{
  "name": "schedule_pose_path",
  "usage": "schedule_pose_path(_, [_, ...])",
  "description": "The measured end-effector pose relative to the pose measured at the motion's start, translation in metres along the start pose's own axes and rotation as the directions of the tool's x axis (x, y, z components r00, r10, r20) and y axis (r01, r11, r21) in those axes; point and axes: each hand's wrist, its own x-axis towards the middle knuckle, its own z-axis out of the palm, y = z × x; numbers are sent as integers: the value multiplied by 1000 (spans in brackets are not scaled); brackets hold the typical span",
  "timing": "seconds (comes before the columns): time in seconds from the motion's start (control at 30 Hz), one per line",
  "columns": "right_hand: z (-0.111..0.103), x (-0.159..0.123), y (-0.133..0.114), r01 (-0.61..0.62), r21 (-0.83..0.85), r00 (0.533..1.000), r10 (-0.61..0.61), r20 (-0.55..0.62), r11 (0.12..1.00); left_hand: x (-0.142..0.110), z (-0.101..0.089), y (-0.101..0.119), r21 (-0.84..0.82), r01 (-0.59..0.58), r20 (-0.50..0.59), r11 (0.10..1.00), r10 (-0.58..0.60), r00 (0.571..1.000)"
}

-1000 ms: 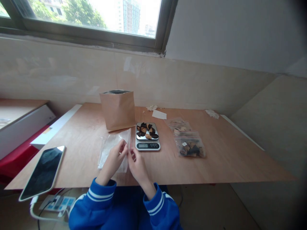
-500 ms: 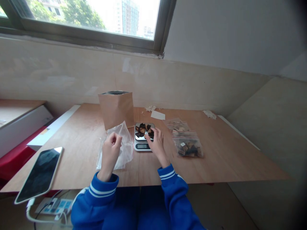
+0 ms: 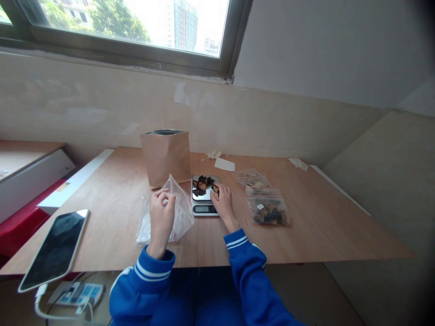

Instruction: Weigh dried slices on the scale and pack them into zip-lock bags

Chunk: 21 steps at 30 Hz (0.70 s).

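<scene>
Shifting work to the scale [image 3: 205, 209], right hand [image 3: 223, 203] has left the clear bag [image 3: 183, 214], pinches dried piece [image 3: 216, 194]. Left hand [image 3: 162, 217] grips it, the clear bag.

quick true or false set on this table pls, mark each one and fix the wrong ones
1. The left hand holds a clear plastic bag. True.
2. The right hand is on the phone. False: it is at the dark pieces on the scale.
3. The brown paper bag stands open. True.
4. The phone lies right of the scale. False: it lies to the left.
</scene>
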Motion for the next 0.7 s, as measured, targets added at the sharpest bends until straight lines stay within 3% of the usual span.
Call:
schedule_pose_path(0.27, [-6,3,4,-43,10,995,44,-86,999,-1,10,-6,-9,7,81,1000,-7,997])
schedule_pose_path(0.43, [-21,7,-18,-188,270,966,227,-123,944,0,21,-6,-25,25,114,999,-22,993])
schedule_pose_path(0.5, [-31,11,-39,-272,474,939,340,-61,837,0,27,-7,-24,20,115,1000,-17,993])
schedule_pose_path(0.57, [-42,15,-64,-352,660,917,385,102,663,0,33,-8,-19,-8,113,1000,10,994])
schedule_pose_path(0.63, [-51,18,-87,-428,731,902,303,308,531,-2,38,-9,-21,-51,133,998,54,990])
schedule_pose_path(0.7, [-55,21,-102,-451,709,890,218,399,542,-5,40,-9,-33,-67,161,997,72,984])
